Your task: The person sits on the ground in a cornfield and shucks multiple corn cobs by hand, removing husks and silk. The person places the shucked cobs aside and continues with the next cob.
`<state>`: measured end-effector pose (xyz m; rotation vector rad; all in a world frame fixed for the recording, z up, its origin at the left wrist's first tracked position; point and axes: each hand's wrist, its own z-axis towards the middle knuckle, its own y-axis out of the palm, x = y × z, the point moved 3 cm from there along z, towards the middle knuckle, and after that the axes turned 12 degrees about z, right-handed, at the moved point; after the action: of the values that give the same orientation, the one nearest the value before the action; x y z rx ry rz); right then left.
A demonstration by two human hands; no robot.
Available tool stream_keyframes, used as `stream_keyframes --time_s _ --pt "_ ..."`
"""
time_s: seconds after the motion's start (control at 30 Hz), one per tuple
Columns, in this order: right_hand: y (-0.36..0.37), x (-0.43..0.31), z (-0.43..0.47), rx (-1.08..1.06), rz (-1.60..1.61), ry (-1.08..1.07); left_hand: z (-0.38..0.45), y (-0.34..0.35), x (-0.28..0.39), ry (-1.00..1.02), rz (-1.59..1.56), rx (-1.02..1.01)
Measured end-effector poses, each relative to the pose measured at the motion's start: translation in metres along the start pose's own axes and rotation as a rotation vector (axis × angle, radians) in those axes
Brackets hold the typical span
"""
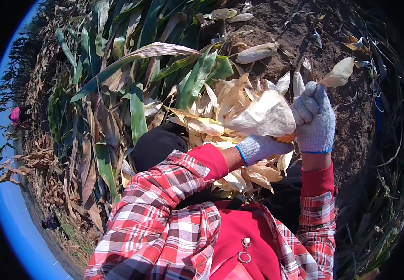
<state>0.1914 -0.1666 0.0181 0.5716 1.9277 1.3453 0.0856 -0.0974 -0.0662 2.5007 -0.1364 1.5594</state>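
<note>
My left hand (263, 148), in a pale knitted work glove, holds an ear of corn (286, 137) whose orange kernels show between my hands. Large pale husk leaves (266, 113) fan out from the ear and hide part of that hand. Close on its right, my right hand (312, 112), gloved alike, is closed in a fist on a dry corn husk leaf (338, 72) that sticks out beyond the fingers. Beneath and beyond both hands lies a heap of loose dry husks (231, 99).
Cut corn stalks with green and brown leaves (135, 59) are piled at the left. Unhusked ears (257, 53) lie on the bare soil (279, 21) ahead. My bent knee (158, 147) is beside the husks. Something pink (14, 116) shows at the far left.
</note>
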Motion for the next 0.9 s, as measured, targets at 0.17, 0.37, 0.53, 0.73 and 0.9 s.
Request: stream_keyframes --time_s 0.17,0.37,0.53,0.73,0.9 --pt "0.032 -0.004 -0.002 -0.083 0.261 -0.006 0.001 0.01 -0.016 -0.082 -1.012 -0.101" --pt "-0.007 -0.04 0.005 0.124 -0.178 -0.114 -0.003 0.0 -0.008 -0.068 -0.469 -0.008" --pt "-0.004 -0.038 -0.005 -0.037 -1.431 -0.273 -0.007 -0.029 -0.005 -0.107 -0.326 0.181" --pt "0.009 -0.03 -0.008 0.101 -1.804 -0.502 0.004 -0.012 0.001 -0.277 0.176 0.387" --pt "0.021 -0.017 -0.008 -0.098 -1.866 -0.779 0.016 0.019 -0.049 -0.203 -0.231 0.457"
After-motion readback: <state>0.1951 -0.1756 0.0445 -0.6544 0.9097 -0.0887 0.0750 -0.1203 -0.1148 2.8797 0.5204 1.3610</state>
